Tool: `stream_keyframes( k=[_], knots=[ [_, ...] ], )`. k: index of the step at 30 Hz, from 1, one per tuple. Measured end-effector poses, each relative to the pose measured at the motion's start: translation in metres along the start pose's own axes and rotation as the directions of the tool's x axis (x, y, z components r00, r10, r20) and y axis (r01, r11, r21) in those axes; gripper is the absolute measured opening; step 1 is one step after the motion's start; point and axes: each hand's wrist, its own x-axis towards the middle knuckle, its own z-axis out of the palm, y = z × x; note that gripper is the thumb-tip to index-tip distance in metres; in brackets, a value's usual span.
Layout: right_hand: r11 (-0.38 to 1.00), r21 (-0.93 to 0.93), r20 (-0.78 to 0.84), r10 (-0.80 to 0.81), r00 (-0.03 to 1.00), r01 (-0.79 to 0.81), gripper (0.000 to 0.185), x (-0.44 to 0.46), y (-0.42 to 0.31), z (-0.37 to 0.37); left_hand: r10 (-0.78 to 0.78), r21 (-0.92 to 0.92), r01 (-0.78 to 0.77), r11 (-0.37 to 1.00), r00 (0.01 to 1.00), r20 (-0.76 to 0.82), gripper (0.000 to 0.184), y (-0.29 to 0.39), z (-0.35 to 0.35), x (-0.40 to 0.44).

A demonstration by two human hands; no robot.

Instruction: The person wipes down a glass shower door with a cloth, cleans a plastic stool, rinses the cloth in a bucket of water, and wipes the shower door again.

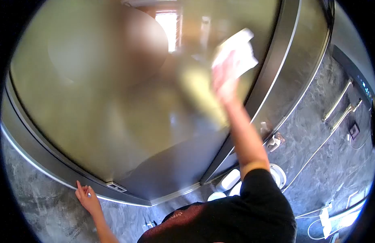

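Near the right edge of the glass panel (163, 117), the right hand (226, 83) holds a white cloth (241, 50) over the glass; motion blur hides how far its fingers are bent. By the lower-left edge of the panel's dark frame (74, 170), the left hand (88, 199) is partly open, forefinger extended, near the small latch plate (116, 186).

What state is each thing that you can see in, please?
Right hand: closed on the cloth
White cloth: bunched, blurred
Left hand: open, fingers at the panel's frame
Glossy panel: reflecting light; shut or not, cannot tell
Display: lit
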Motion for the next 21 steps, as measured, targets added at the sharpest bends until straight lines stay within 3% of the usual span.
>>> stream_keyframes(
  k=[1,2,3,4,5,6,7,8,9,10,11,12,13,15,16,17,18,19,20,21],
  knots=[
    [0.826,-0.563,0.474,0.36,0.804,-0.038,0.048,-0.032,-0.04,0.008,-0.016,0.072,0.016,0.997,1.0,-0.009,0.047,-0.002,0.0,0.002],
    [0.588,-0.637,0.762,0.579,0.291,0.498,0.047,-0.064,-0.08,0.016,-0.009,0.107,0.011,0.994,1.0,-0.015,0.048,-0.003,0.0,0.003],
    [0.895,-0.447,0.755,0.383,0.532,-0.01,0.03,-0.122,-0.058,0.014,-0.007,0.114,0.008,0.994,1.0,-0.006,0.048,-0.001,-0.001,0.003],
    [0.95,0.104,0.675,0.15,0.722,-0.295,0.018,-0.179,-0.036,0.013,-0.005,0.13,0.003,0.991,1.0,0.009,0.048,0.002,-0.003,0.003],
    [0.858,-0.139,0.795,-0.201,0.572,0.494,0.015,-0.169,-0.047,-0.004,-0.002,0.144,0.0,0.99,1.0,0.018,0.048,0.005,-0.004,0.004],
    [0.986,-0.164,0.847,0.123,0.518,0.036,0.016,-0.149,-0.049,-0.007,-0.003,0.149,0.001,0.989,1.0,0.014,0.048,0.002,-0.004,0.005],
    [0.871,-0.257,0.804,0.432,0.407,-0.418,0.018,-0.123,-0.057,-0.01,-0.024,0.128,0.02,0.992,0.999,0.03,0.048,-0.002,-0.005,0.007],
    [0.948,-0.305,0.794,0.303,0.527,-0.085,0.013,-0.087,-0.056,-0.022,-0.042,0.112,0.037,0.993,0.998,0.048,0.047,-0.005,-0.009,0.008],
    [0.849,-0.475,0.717,0.219,0.662,0.233,0.02,-0.058,-0.047,-0.027,-0.04,0.124,0.034,0.992,0.998,0.042,0.047,-0.005,-0.011,0.009],
    [0.721,-0.603,0.568,0.088,0.819,0.341,0.027,-0.021,-0.035,-0.03,-0.038,0.142,0.031,0.989,0.998,0.049,0.047,-0.004,-0.01,0.01],
    [0.661,-0.678,0.375,-0.065,0.925,0.321,0.034,0.014,-0.02,-0.032,-0.038,0.161,0.028,0.987,0.997,0.061,0.047,-0.003,-0.009,0.01],
    [0.657,-0.702,0.186,-0.202,0.962,0.274,0.042,0.051,-0.008,-0.028,-0.043,0.108,0.039,0.993,0.998,0.043,0.048,-0.001,-0.007,0.008],
    [0.646,-0.73,0.07,-0.255,0.964,0.224,0.04,0.094,-0.028,-0.021,-0.038,0.125,0.031,0.992,0.998,0.052,0.048,0.004,-0.005,0.007],
    [0.857,-0.5,0.09,-0.092,0.992,0.125,0.041,0.12,-0.043,-0.001,-0.054,0.095,0.052,0.994,0.998,0.02,0.047,0.01,-0.004,0.006],
    [0.595,-0.787,0.353,0.221,0.909,0.161,0.027,0.127,-0.094,0.008,-0.041,0.106,0.039,0.994,0.999,0.017,0.047,0.001,-0.004,0.008],
    [0.772,-0.635,0.561,0.435,0.704,0.029,0.04,0.113,-0.085,0.028,-0.028,0.119,0.023,0.993,0.999,0.047,0.047,0.004,-0.008,0.008],
    [0.8,-0.593,0.516,0.287,0.807,0.094,0.042,0.077,-0.096,0.047,-0.037,0.176,0.03,0.984,0.999,0.035,0.047,0.01,-0.007,0.008],
    [0.84,-0.49,0.246,-0.122,0.961,0.232,0.042,0.018,-0.104,0.067,-0.044,0.229,0.038,0.973,0.999,0.022,0.047,0.014,-0.005,0.006],
    [0.626,-0.655,0.358,-0.236,0.903,0.423,0.044,-0.036,-0.1,0.092,0.003,0.256,-0.007,0.967,1.0,0.015,0.047,0.001,-0.005,0.008],
    [0.826,-0.421,0.516,-0.122,0.848,0.375,0.045,-0.087,-0.108,0.097,0.009,0.261,-0.018,0.965,0.999,0.035,0.047,0.002,-0.003,0.01]
  ],
)
